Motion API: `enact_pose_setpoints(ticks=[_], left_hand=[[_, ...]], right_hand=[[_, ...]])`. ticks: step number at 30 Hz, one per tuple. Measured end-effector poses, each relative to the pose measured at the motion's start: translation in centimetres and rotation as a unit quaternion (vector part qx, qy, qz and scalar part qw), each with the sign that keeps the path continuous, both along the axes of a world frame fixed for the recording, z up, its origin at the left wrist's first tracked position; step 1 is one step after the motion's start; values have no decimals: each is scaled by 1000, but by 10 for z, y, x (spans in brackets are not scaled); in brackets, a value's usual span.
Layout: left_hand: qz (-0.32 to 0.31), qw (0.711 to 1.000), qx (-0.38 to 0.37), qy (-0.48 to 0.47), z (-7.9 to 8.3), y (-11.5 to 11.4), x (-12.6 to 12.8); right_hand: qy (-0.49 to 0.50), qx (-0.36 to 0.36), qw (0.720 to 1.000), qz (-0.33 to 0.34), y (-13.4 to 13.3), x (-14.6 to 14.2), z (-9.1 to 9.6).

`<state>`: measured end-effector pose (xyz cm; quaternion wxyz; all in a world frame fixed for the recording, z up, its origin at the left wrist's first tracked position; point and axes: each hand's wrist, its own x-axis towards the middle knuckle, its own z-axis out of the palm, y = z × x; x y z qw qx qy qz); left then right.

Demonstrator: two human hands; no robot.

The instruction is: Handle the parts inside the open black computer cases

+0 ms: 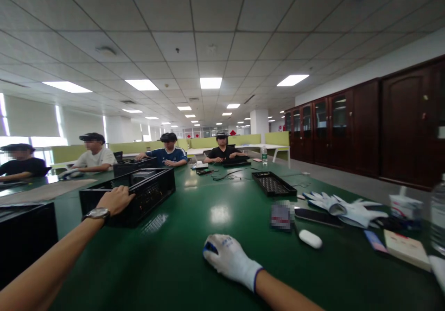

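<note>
Black metal: the computer case (139, 195) lies on the green table (194, 264), far left.
Left hand (116, 199): bare, fingers curled over its top edge.
Right hand (227, 257): gloved, loosely closed, flat on the table, probably empty.
Handling: looks rigid and heavy; take it by the frame edges.

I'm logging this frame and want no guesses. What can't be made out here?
- Head view: what lies under the gloved right hand; the glove covers it.
- Left hand fingertips, hidden over the black case edge.
- Small card: blurred out.
- Bottle: cut off by the right edge.
</note>
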<state>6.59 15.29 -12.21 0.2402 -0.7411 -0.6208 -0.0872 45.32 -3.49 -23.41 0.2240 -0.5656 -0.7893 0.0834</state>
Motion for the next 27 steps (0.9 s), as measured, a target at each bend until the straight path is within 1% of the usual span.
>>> enact_pose_setpoints(ticks=[3, 5, 7, 9, 11, 13, 14, 15, 16, 17, 18, 19, 20, 21, 22, 23, 24, 25, 27], left_hand=[[-13, 1000, 7, 18, 5, -52, 21], [-33, 999, 11, 31, 6, -94, 35], [-54, 997, 11, 45, 6, -143, 49], [-77, 996, 4, 54, 4, -196, 63], [-111, 992, -25, 48, 7, -251, 74], [-159, 982, -97, 35, 19, -301, 80], [-192, 972, -136, 23, 31, -322, 81], [-225, 959, -174, 7, 45, -337, 80], [-256, 942, -215, -16, 61, -348, 77], [-280, 923, -260, -46, 77, -352, 73], [-301, 900, -307, -77, 92, -349, 69], [-318, 874, -350, -109, 105, -341, 65], [-331, 852, -382, -134, 114, -328, 61], [-339, 839, -401, -146, 118, -311, 57], [-339, 837, -407, -139, 119, -292, 55], [-328, 845, -407, -115, 115, -272, 53], [-304, 858, -406, -78, 108, -253, 52], [-275, 868, -412, -34, 98, -236, 52], [-217, 878, -423, 48, 74, -208, 51]], right_hand=[[-4, 3, 1000, -9, -6, -1, 0], [-7, 2, 1000, -11, -11, 0, -1], [-9, -4, 1000, -11, -16, 3, -3], [-45, -1, 999, 15, -21, 12, -7], [-112, 22, 991, 75, -24, 25, -14], [-165, 51, 977, 124, -28, 38, -20], [-170, 60, 975, 128, -29, 44, -22], [-160, 64, 978, 119, -31, 50, -24], [-142, 65, 982, 104, -32, 55, -25], [-119, 63, 987, 88, -33, 60, -26], [-98, 62, 990, 83, -33, 64, -27], [-82, 62, 991, 87, -33, 68, -27], [-73, 63, 991, 94, -32, 71, -28], [-65, 66, 991, 92, -31, 74, -28], [-53, 70, 993, 82, -28, 76, -29], [-35, 70, 995, 64, -26, 77, -28], [-8, 67, 997, 42, -24, 77, -27], [27, 61, 997, 25, -22, 76, -26], [106, 48, 993, 27, -22, 71, -18]])
